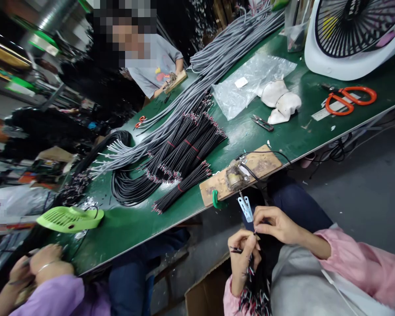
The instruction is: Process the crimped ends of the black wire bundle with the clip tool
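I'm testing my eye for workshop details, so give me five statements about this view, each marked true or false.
1. The white fan stands on the green table. True.
2. The left hand holds the large orange-handled scissors. False: it holds dark wires; the scissors lie on the table.
3. The wooden board lies at the table's edge. True.
4. The clip near the board is red. False: the clip is light blue.
5. A clear plastic bag lies on the table. True.
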A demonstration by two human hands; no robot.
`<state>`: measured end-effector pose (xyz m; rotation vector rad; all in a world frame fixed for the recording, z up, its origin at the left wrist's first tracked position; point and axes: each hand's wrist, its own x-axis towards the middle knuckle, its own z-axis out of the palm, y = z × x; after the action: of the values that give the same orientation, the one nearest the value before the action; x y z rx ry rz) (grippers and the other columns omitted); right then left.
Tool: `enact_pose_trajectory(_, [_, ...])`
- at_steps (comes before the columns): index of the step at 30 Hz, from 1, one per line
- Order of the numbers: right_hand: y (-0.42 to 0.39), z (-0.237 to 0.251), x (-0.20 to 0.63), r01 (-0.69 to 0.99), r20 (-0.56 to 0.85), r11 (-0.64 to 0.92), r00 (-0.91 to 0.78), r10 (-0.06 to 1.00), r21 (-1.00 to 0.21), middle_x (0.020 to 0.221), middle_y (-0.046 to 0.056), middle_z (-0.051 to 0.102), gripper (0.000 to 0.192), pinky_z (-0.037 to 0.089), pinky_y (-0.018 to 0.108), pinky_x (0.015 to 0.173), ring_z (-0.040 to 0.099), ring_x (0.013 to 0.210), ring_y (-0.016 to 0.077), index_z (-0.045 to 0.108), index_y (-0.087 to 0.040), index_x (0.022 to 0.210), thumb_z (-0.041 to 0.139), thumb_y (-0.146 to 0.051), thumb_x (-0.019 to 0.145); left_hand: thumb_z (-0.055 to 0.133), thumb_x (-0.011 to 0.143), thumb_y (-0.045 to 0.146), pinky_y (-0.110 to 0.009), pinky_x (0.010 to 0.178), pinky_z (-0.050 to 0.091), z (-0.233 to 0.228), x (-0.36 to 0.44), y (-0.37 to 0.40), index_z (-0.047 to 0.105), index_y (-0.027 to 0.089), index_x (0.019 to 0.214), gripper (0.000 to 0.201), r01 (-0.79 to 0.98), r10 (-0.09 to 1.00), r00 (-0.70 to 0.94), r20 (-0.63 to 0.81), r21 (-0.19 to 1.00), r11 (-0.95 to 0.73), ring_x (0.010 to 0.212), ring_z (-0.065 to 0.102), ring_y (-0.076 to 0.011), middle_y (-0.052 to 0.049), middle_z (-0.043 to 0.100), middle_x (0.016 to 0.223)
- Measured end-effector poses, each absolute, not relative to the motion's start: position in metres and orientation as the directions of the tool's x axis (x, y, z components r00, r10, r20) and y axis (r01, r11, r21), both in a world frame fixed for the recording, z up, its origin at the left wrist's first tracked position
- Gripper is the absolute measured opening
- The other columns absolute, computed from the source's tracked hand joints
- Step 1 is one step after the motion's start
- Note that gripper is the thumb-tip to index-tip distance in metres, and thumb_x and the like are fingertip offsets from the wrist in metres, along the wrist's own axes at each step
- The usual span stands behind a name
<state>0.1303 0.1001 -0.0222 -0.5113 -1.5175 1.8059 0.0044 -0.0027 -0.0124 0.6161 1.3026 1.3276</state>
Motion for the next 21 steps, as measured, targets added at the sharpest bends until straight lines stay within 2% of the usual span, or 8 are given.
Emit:
enact_pose_trajectory(4, [0.119,-0.021,0.121,-0.178,-0.021,-0.154,-0.588,0.809,-0.972,0.073,0.002,0.057,0.027,0.040,0.025,0.062,0.051,0.067,0.0136,0.061,-0.013,0.080,0.055,-0.040,0.084,0.065,0.076,0.024,-0.012,0.027,0.024,-0.007,-0.001,-0.001,0.065,0.014,0.070,0.012,-0.218,0.931,-0.297,-0.213,0.964,0.151,0.024,0.040,-0.0014,0.002,0.057,0.054])
enact_pose_trajectory(6, [0.128,-0.018,0.113,-0.119,-0.037,-0.128,-0.575,0.817,-0.985,0.071,0.002,0.058,0.032,0.039,0.024,0.059,0.050,0.064,0.0131,0.063,-0.013,0.080,0.057,-0.044,0.082,0.065,0.076,0.021,-0.013,0.028,0.025,-0.003,-0.004,0.001,0.067,0.015,0.071,0.008,-0.128,0.931,-0.327,-0.162,0.984,0.126,0.027,0.042,-0.0013,0.002,0.057,0.056])
enact_pose_trajectory(9, [0.135,-0.011,0.100,-0.101,-0.061,-0.153,-0.608,0.792,-0.983,0.060,0.000,0.052,0.041,0.034,0.023,0.051,0.044,0.054,0.0105,0.062,-0.011,0.070,0.060,-0.051,0.076,0.065,0.076,0.017,-0.013,0.031,0.027,0.001,-0.006,0.005,0.069,0.016,0.073,0.005,-0.030,0.931,-0.354,-0.088,0.996,0.082,0.030,0.043,-0.0011,0.002,0.056,0.059])
enact_pose_trajectory(12, [0.135,-0.006,0.094,-0.187,-0.086,-0.279,-0.668,0.739,-0.942,0.055,-0.001,0.049,0.048,0.032,0.022,0.050,0.041,0.051,0.0092,0.060,-0.010,0.065,0.056,-0.056,0.077,0.065,0.076,0.016,-0.013,0.032,0.028,0.002,-0.006,0.008,0.069,0.018,0.074,0.005,-0.002,0.923,-0.383,-0.033,0.999,0.035,0.031,0.042,-0.0008,0.003,0.056,0.060])
enact_pose_trajectory(15, [0.132,-0.007,0.093,-0.313,-0.090,-0.429,-0.711,0.697,-0.847,0.058,-0.001,0.050,0.047,0.033,0.022,0.051,0.042,0.053,0.0088,0.062,-0.010,0.069,0.055,-0.055,0.080,0.065,0.075,0.015,-0.014,0.033,0.029,0.001,-0.005,0.011,0.069,0.018,0.075,0.004,0.025,0.916,-0.400,-0.012,0.999,0.024,0.033,0.043,-0.0014,0.003,0.057,0.062])
enact_pose_trajectory(18, [0.129,-0.009,0.092,-0.390,-0.117,-0.565,-0.741,0.662,-0.727,0.059,0.000,0.052,0.044,0.034,0.021,0.050,0.042,0.051,0.0083,0.062,-0.010,0.071,0.060,-0.053,0.077,0.065,0.075,0.015,-0.014,0.034,0.030,-0.001,-0.004,0.013,0.069,0.018,0.076,0.004,0.037,0.914,-0.406,-0.024,0.998,0.042,0.035,0.044,-0.0018,0.003,0.056,0.061])
enact_pose_trajectory(21, [0.128,-0.011,0.091,-0.430,-0.119,-0.632,-0.760,0.639,-0.645,0.058,0.000,0.051,0.043,0.034,0.021,0.048,0.043,0.050,0.0082,0.063,-0.009,0.072,0.063,-0.052,0.075,0.065,0.075,0.016,-0.014,0.034,0.030,-0.003,-0.003,0.015,0.068,0.017,0.075,0.003,0.022,0.917,-0.395,-0.054,0.997,0.068,0.034,0.044,-0.0016,0.004,0.054,0.060])
